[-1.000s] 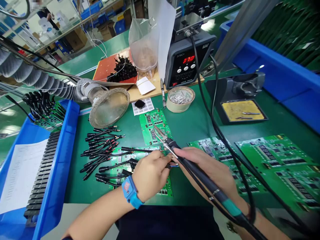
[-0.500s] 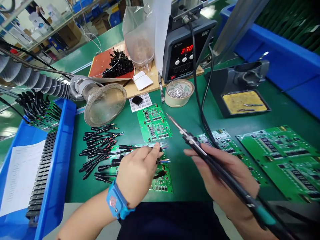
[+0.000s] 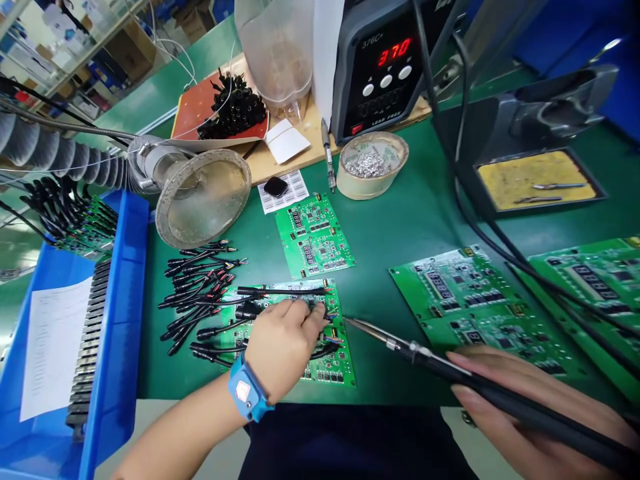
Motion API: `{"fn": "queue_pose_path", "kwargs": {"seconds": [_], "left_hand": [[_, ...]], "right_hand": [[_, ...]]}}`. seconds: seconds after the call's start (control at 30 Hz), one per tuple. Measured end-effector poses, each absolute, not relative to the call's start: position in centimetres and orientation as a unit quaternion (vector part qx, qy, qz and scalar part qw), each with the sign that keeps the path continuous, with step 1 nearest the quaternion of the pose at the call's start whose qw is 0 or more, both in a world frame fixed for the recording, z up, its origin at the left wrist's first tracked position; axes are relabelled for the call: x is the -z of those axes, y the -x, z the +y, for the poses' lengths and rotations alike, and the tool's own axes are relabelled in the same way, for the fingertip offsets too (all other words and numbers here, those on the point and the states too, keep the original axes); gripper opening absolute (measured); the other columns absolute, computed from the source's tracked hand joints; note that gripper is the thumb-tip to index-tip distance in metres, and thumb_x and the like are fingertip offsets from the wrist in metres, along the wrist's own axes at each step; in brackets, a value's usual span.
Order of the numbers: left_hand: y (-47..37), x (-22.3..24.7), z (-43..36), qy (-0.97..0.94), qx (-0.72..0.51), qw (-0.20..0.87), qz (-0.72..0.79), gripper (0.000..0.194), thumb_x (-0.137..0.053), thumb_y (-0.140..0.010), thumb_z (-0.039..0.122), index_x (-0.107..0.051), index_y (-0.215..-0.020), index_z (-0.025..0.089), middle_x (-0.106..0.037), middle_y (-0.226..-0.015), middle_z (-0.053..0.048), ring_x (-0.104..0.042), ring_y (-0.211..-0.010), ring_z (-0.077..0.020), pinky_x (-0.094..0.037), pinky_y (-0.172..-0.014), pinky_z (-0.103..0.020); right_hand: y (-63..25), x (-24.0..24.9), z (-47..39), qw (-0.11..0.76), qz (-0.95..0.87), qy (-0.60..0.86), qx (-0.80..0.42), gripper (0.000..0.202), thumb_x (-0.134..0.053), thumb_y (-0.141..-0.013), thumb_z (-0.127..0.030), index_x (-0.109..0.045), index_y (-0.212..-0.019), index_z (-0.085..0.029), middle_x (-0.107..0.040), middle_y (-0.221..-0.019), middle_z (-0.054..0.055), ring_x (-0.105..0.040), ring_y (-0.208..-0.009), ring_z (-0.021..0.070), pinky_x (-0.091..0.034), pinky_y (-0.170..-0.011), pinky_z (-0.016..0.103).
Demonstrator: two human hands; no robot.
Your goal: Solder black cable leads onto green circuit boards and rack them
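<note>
A green circuit board (image 3: 345, 370) lies at the front of the bench with several short black cables (image 3: 280, 291) across it. My left hand (image 3: 287, 340), in a blue wrist strap (image 3: 249, 392), is closed over a cable at the middle of this board; the fingers hide most of it, and thin wire ends show beyond them. My right hand (image 3: 540, 400) grips a soldering iron (image 3: 465, 380) like a pen. Its metal tip points left, close to the board's right edge near my left fingertips. Behind lies another green board (image 3: 316, 237).
Loose black cables (image 3: 200, 300) are heaped left of the board. A fume hood nozzle (image 3: 205, 197), a tape roll with solder bits (image 3: 370, 167), a soldering station (image 3: 385, 80) and an iron stand (image 3: 540, 180) stand behind. More boards (image 3: 450, 293) lie right; a blue bin (image 3: 127, 267) stands left.
The soldering iron has come down, its tip now lower and beside the front board. My left hand has shifted slightly right, and its cable's wire ends sit closer over the board. The view has shifted.
</note>
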State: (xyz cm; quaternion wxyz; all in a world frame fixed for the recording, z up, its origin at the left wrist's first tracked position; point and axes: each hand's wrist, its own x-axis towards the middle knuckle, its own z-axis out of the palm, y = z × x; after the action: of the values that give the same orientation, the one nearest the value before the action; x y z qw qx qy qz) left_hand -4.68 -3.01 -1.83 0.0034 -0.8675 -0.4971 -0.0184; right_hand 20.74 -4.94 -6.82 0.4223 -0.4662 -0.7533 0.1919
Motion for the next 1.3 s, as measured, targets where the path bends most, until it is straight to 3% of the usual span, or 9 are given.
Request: {"fn": "queue_pose_path", "kwargs": {"seconds": [0.2, 0.83, 1.3], "left_hand": [[4.6, 1.9, -2.8, 0.870, 0.016, 0.010, -0.493, 0.025, -0.044, -0.092, 0.023, -0.063, -0.105, 0.013, -0.058, -0.071, -0.003, -0.055, -0.063, -0.0181, -0.043, -0.052, -0.031], [4.0, 1.8, -3.0, 0.865, 0.023, 0.024, -0.500, 0.025, -0.044, -0.091, 0.021, -0.065, -0.102, 0.011, -0.056, -0.067, -0.003, -0.052, -0.061, -0.0175, -0.040, -0.051, -0.031], [3.9, 1.9, -3.0, 0.857, 0.028, 0.021, -0.513, 0.023, -0.045, -0.091, 0.022, -0.064, -0.102, 0.014, -0.055, -0.069, -0.003, -0.051, -0.061, -0.0167, -0.040, -0.052, -0.029]], "right_hand": [[-20.4, 6.7, -4.8, 0.429, -0.770, 0.429, -0.198, 0.026, -0.057, -0.076, -0.012, -0.063, -0.099, -0.024, -0.066, -0.078, 0.000, -0.065, -0.067, 0.0160, -0.056, -0.062, 0.028], [-20.2, 6.5, -4.8, 0.423, -0.776, 0.414, -0.215, 0.051, -0.056, -0.079, -0.010, -0.051, -0.124, -0.032, -0.065, -0.074, -0.002, -0.063, -0.067, 0.0166, -0.055, -0.062, 0.031], [-20.7, 6.6, -4.3, 0.432, -0.803, 0.352, -0.212, 0.039, -0.057, -0.073, -0.007, -0.060, -0.110, -0.019, -0.065, -0.070, 0.000, -0.064, -0.063, 0.0168, -0.056, -0.060, 0.032]]}}
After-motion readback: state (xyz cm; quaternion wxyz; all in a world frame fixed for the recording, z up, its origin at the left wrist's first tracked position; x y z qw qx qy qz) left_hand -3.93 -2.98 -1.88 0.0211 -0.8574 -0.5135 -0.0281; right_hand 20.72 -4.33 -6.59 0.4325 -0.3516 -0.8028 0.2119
